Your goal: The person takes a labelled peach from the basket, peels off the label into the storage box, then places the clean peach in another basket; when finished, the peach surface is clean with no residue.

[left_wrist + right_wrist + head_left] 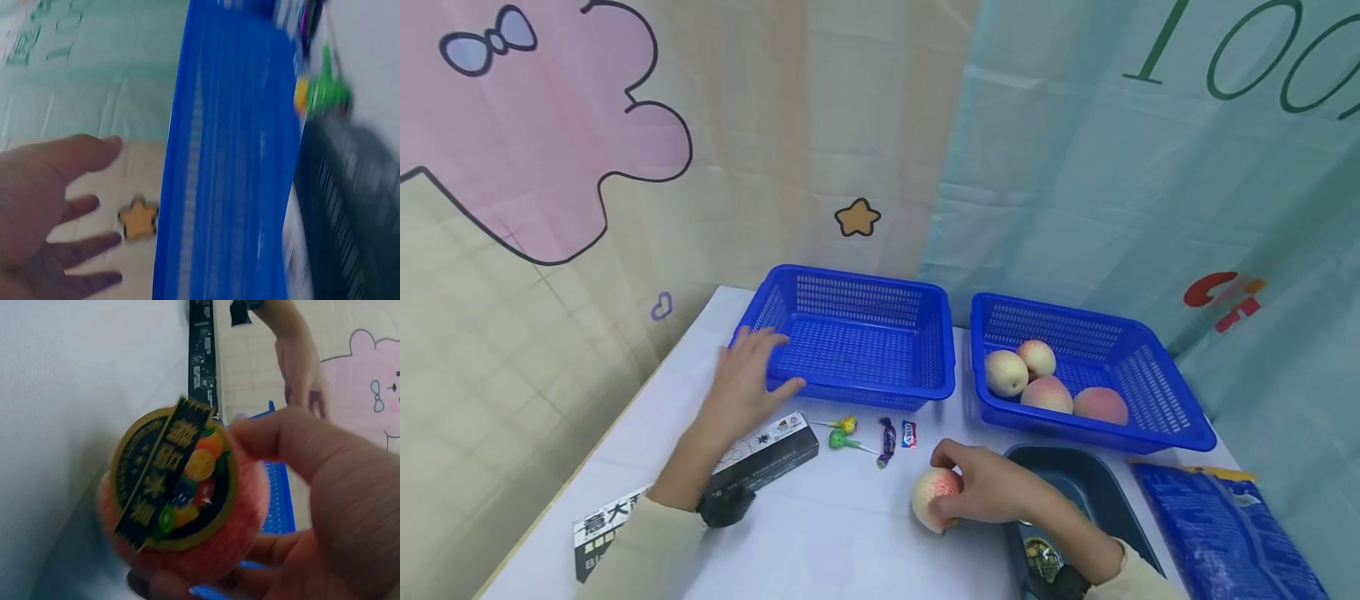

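A pink and cream peach (pixel 931 502) is gripped between the thumb and fingers of my right hand (pixel 988 485), over the front middle of the white table. In the right wrist view a round black and gold fruit sticker (pixel 175 481) shows on that peach. My left hand (pixel 747 375), fingers spread and holding nothing, hovers at the near left corner of the left blue basket (pixel 850 390). Below that hand lies a long black and white box (pixel 775 454). Nothing lies in the left basket.
Several peaches (pixel 1047 395) sit in the right blue basket (pixel 1157 383). Lollipops (pixel 842 437), a purple-wrapped candy (pixel 887 442) and a small red-blue packet (pixel 909 434) lie mid-table. A dark tray (pixel 1105 475) and a blue bag (pixel 1225 525) are at right; another box (pixel 598 533) is front left.
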A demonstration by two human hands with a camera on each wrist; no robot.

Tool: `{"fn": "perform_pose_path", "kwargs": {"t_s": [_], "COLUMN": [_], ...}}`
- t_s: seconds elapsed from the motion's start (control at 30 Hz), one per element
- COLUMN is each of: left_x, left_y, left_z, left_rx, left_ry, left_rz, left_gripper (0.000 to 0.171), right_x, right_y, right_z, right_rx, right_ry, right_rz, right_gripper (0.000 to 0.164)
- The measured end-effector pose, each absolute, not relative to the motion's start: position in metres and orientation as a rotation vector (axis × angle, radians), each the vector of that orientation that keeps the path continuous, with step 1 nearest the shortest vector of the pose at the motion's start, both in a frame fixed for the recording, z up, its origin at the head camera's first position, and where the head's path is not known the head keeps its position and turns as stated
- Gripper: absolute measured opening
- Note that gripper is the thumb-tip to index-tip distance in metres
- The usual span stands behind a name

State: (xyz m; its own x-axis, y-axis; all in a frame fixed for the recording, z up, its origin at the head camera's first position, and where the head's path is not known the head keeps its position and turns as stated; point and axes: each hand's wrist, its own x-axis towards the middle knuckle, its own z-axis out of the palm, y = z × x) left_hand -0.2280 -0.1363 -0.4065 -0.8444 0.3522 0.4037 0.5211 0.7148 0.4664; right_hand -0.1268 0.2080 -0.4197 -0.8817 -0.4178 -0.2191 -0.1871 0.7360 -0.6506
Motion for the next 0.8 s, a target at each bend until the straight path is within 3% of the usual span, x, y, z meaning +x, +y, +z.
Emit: {"fn": "perform_pose_path", "kwargs": {"t_s": [0.1,0.23,0.4,0.6,0.8], "left_x": [-0.201,-0.177,-0.182,-0.195,-0.198], "left_y": [-0.094,-0.051,-0.026,-0.018,-0.018], "left_z": [-0.416,-0.43,-0.444,-0.461,-0.468], "left_rx": [-1.166,-1.645,-1.705,-1.684,-1.606], "left_ry": [-2.49,-2.571,-2.745,-2.745,-2.786], "left_rz": [-0.924,-0.941,-0.88,-0.997,-1.107], "left_gripper": [0.053,0.062,0.078,0.073,0.07], "right_x": [-0.131,-0.139,-0.145,-0.145,-0.14], "right_y": [0.209,0.21,0.21,0.215,0.232], "right_z": [-0.427,-0.428,-0.425,-0.417,-0.408], "right_rx": [-0.393,-0.334,-0.285,-0.231,-0.347], "right_ry": [2.603,2.597,2.626,2.677,2.759], "right_rz": [-0.852,-0.86,-0.861,-0.829,-0.964], "right_gripper": [0.038,0.037,0.041,0.047,0.031]}}
